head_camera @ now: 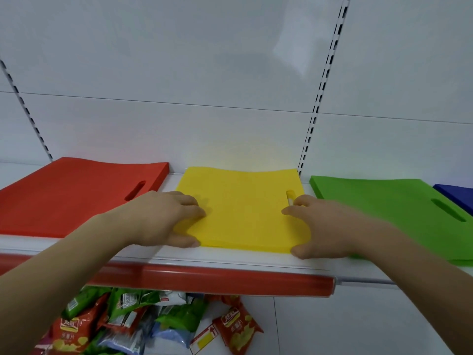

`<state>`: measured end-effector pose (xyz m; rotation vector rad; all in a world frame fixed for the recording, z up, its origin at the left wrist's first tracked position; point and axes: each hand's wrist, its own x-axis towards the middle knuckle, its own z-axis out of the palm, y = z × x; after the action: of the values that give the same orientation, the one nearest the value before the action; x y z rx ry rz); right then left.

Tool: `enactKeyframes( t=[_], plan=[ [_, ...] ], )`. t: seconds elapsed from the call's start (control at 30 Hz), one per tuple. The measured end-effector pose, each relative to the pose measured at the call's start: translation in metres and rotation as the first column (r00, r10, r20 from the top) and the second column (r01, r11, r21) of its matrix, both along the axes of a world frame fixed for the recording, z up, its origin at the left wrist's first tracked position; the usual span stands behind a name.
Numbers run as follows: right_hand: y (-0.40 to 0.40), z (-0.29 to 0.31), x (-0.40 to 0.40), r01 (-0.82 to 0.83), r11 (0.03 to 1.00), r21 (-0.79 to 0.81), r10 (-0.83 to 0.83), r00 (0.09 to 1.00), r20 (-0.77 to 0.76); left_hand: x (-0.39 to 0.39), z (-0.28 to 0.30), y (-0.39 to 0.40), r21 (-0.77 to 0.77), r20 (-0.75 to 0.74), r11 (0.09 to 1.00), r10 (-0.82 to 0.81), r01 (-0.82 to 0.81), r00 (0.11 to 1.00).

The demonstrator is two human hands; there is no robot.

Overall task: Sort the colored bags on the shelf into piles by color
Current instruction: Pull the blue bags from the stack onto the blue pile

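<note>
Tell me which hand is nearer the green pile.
Right. The right hand grips the yellow pile's right edge, just beside the green pile; the left hand is at the yellow pile's far left edge.

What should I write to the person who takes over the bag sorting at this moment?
Left hand and right hand: each grips one side of the yellow pile, fingers on top, thumb at the front edge.
Piles on the shelf, left to right: red pile, yellow, green pile, blue pile at the picture's edge.
Done: four one-colour piles, no loose bags in view.
Left: apparently only squaring the yellow pile.
</note>
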<state>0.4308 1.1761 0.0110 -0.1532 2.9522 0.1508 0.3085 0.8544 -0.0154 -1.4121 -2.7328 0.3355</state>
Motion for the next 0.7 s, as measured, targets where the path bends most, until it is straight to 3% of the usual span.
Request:
enactKeyframes(
  t=[0.33, 0.53, 0.7],
  plan=[
    [-0.016, 0.006, 0.011, 0.118, 0.992, 0.053, -0.12, 0.992, 0.03, -0.004, -0.001, -0.005, -0.032, 0.036, 0.999, -0.035, 0.036, 0.999],
    [-0.055, -0.009, -0.01, 0.013, 0.998, 0.068, 0.003, 0.973, -0.232, -0.003, -0.008, -0.006, 0.013, 0.072, 1.0, -0.008, 0.007, 0.997],
    [-0.064, -0.048, -0.041, -0.032, 0.999, -0.026, 0.029, 0.993, -0.116, 0.004, 0.003, 0.002, -0.012, 0.144, 0.996, 0.091, -0.09, 0.985]
  ],
)
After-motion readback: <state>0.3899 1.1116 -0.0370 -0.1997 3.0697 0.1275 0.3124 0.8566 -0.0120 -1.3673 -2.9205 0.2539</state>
